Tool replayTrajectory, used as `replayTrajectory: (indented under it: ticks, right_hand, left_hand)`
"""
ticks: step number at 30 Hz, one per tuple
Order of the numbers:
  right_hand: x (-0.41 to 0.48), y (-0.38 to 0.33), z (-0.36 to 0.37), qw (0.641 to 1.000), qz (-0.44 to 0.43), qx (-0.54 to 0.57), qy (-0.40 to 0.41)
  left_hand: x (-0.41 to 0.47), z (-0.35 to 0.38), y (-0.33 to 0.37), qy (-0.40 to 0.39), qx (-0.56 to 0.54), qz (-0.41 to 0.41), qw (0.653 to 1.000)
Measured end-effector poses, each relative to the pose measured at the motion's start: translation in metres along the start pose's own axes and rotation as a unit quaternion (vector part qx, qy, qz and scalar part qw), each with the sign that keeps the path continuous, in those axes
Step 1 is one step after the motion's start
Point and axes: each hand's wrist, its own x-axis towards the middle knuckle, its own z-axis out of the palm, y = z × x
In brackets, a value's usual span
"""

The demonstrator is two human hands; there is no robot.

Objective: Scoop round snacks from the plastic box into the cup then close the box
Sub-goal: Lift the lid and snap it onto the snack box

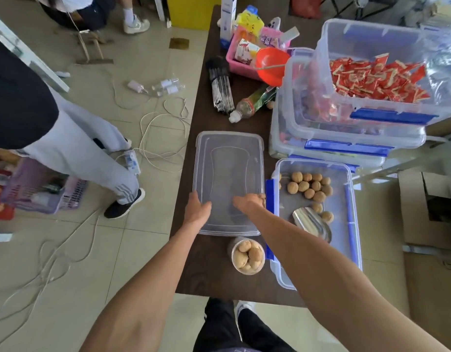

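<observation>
Two bare forearms reach forward over the near edge of the dark brown wooden table (209,275), and both hands are on the clear rectangular plastic lid (228,174) lying flat there. Left hand (197,209) rests on the lid's near left corner, fingers loosely spread over its edge. Right hand (249,200) sits at the near right side of the lid, fingers curled downward; whether they actually clamp the rim cannot be told from this angle.

Just this side of the lid stands the small clear plastic cup (248,255), filled with round tan snacks. To the right, touching distance from the cup, sits the clear plastic box with blue latches (351,224), open. More round tan snacks (309,186) cluster at its far end, and a shiny metal scoop (312,222) lies inside at the near side, two snacks just beside it.

Beyond the open box, larger clear bins (359,128) are stacked, the top one holding red sachets (376,80). Farther along the table lie a plastic bottle (252,104) on its side, an orange funnel (271,64) and a pink basket (238,63).
</observation>
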Motion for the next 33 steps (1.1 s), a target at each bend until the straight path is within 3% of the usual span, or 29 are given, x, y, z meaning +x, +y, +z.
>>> replayTrajectory:
  ticks: [6,11,17,23,33]
  right_hand:
    - [0.001,-0.005,-0.003,0.998,-0.003,0.035,0.056]
    - [-0.007,-0.015,-0.021,0.995,-0.046,0.066,0.053]
    - [-0.041,-0.032,-0.04,0.992,-0.097,0.032,0.078]
    - [-0.094,-0.021,-0.057,0.979,-0.16,0.078,0.1]
    - [-0.154,0.1,-0.094,0.951,-0.254,0.107,0.137]
  left_hand:
    - [0.009,-0.012,0.007,0.023,-0.127,-0.032,0.991]
    - [0.012,-0.03,0.01,0.038,-0.121,0.001,0.992]
    - [0.001,-0.047,0.013,0.112,-0.136,0.012,0.984]
    - [-0.024,-0.049,-0.012,0.166,-0.134,0.031,0.976]
    - [-0.207,0.008,0.008,0.23,-0.182,0.112,0.949]
